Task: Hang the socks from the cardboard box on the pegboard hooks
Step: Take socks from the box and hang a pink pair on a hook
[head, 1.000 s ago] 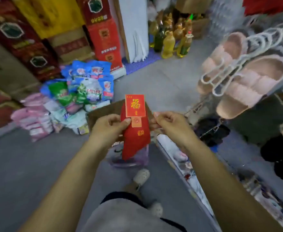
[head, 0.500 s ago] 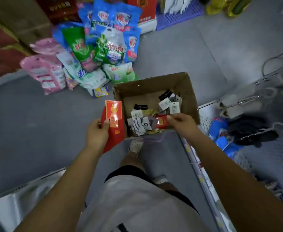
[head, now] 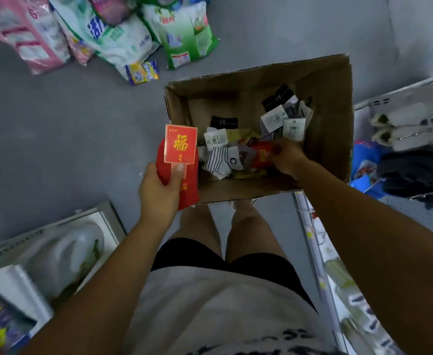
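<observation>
Head view, left hand pinching red socks mid-length

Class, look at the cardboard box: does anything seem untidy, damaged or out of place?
The socks lie jumbled at all angles in the cardboard box, whose far rim looks ragged. Beyond it, bags lie heaped on the floor.

Red carded socks beside sock-filled cardboard box

The left hand is covering part of a red carded sock. The right hand is half hiding a blurred red sock pack, its grip unclear. The top edge is cutting off colourful plastic bags.
</observation>
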{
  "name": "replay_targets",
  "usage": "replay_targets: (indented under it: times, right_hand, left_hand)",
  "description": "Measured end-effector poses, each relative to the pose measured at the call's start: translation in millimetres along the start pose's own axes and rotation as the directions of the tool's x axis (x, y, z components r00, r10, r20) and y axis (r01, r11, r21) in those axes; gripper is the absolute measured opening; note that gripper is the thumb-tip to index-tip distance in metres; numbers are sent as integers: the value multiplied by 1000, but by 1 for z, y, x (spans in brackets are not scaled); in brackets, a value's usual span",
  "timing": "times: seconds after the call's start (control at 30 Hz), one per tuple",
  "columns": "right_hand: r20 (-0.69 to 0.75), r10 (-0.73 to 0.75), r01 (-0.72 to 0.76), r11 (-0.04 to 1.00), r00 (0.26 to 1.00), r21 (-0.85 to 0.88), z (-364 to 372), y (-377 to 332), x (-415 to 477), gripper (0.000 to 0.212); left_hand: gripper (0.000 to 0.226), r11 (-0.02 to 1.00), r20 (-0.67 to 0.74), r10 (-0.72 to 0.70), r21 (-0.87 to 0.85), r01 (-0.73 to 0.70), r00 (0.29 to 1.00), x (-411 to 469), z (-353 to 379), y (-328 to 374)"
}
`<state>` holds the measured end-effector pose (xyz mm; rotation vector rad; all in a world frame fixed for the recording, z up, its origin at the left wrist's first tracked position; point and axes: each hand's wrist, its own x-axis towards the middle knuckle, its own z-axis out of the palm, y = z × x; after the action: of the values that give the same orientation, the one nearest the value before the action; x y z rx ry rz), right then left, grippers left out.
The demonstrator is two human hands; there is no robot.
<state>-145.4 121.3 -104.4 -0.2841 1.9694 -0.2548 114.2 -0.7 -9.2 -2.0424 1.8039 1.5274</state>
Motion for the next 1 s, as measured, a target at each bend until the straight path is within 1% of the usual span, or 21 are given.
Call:
replay_targets:
  times: [0.07, 0.1, 0.13, 0.17, 0.2, 0.23, 0.27, 0.43, 0.53, 0.6, 0.67, 0.73, 0.77, 0.8, 0.87, 0.9, 1.0]
  right_hand:
    - [50, 10, -10, 1000, 999, -4, 0, 0, 16, 42]
    - [77, 2, 4, 997, 997, -77, 1, 0, 21, 42]
    - [94, -18, 27, 995, 995, -96, 4, 3, 28, 42]
    - [109, 10, 3, 994, 994, -111, 7, 6, 34, 45]
    - [91, 41, -27, 988, 995, -150, 9, 10, 38, 50]
    - [60, 11, 4, 967, 998, -254, 8, 13, 37, 53]
    - [40, 7, 4, 964, 999, -266, 7, 17, 41, 53]
    - [106, -55, 92, 922, 993, -376, -5, 26, 39, 33]
    - [45, -146, 151, 892, 988, -427, -11, 25, 33, 31]
    - [0, -207, 191, 901, 978, -389, -12, 22, 25, 32]
    - [-87, -226, 191, 936, 970, -296, -9, 21, 20, 32]
    - [-148, -198, 159, 957, 969, -243, -4, 17, 18, 30]
    - [-144, -165, 131, 967, 976, -220, -1, 14, 19, 32]
    - [-121, -137, 109, 971, 983, -212, 3, 10, 22, 37]
    - [-38, -90, 80, 974, 995, -210, 12, 0, 28, 56]
    - [-3, -77, 75, 978, 997, -196, 17, -5, 32, 66]
    - [28, -55, 57, 994, 998, -94, 31, -17, 51, 99]
  left_hand:
    - [35, 999, -34, -30, -14, 29, 999, 0, 7, 1]
    - [32, 999, -52, -36, -17, 35, 998, 0, 10, 1]
    - [29, 999, -59, -42, -13, 42, 997, 0, 13, 1]
    - [28, 999, -66, -45, -15, 44, 997, 0, 15, 2]
    - [27, 999, -72, -52, -14, 51, 996, -1, 17, 3]
    - [27, 998, -82, -57, -21, 55, 995, -1, 18, 3]
    - [27, 998, -92, -62, -25, 60, 994, -2, 19, 3]
    - [30, 998, -128, -53, -29, 50, 990, -4, 21, 5]
    - [36, 999, -144, -47, -23, 44, 988, -5, 22, 9]
    - [38, 999, -152, -53, -19, 51, 987, -7, 24, 12]
    - [32, 998, -152, -60, -15, 58, 987, -7, 26, 13]
    - [31, 997, -149, -72, -20, 69, 986, -8, 26, 14]
    - [35, 997, -147, -73, -24, 70, 986, -8, 26, 13]
    - [40, 997, -147, -72, -23, 69, 986, -8, 27, 13]
    - [45, 998, -152, -65, -27, 62, 986, -7, 27, 13]
    - [45, 998, -153, -63, -30, 59, 986, -6, 27, 12]
    - [38, 998, -150, -60, -34, 55, 987, -4, 27, 8]
